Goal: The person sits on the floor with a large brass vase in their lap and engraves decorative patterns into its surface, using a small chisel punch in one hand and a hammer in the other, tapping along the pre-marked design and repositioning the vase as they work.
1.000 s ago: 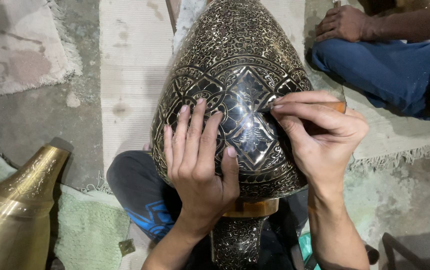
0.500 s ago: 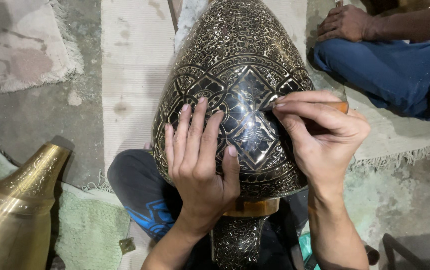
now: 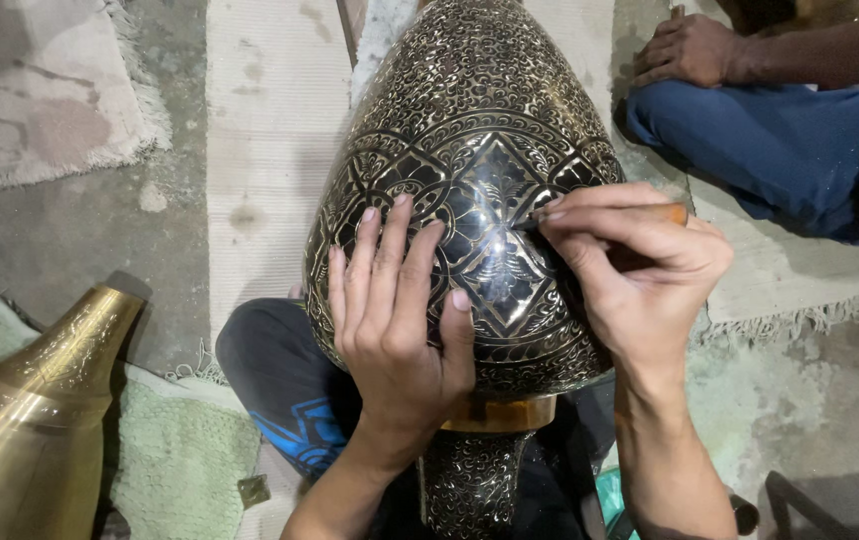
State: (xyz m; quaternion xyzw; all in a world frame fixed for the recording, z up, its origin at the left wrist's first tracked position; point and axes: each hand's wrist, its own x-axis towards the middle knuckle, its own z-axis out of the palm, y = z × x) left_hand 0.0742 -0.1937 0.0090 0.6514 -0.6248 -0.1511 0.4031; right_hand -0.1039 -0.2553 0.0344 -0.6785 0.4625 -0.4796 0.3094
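A big engraved metal vase point(image 3: 470, 160) fills the middle of the frame, lying tilted across the person's lap with its narrow patterned foot toward the bottom edge and its broad belly rising toward the top. The left hand point(image 3: 395, 310) lies flat and open on the lower belly, fingers spread over the dark floral pattern, steadying it rather than clasping it. The right hand point(image 3: 640, 265) is closed in a pinch around a thin engraving tool point(image 3: 650, 213) with a wooden-looking handle, its tip touching the shiny diamond panel at the centre. To my eye the vase is stiff and fairly heavy, hollow metal, so it will not give under a palm; the polished parts look slick, while the cut relief should offer some bite to the fingers. It is round and could roll, so I would judge the safest hold to be a flat palm on the widest part, as now, or a grip at the narrow waist near the plain brass band point(image 3: 500, 412) above the foot. The fine lines could scratch or dent if it were knocked against the floor. At the lower left lies a plain brass vase point(image 3: 30, 400) on a green mat point(image 3: 190, 460), well apart. At the upper right another person's hand point(image 3: 685, 48) rests on a blue-trousered knee point(image 3: 770, 140), not touching the work.
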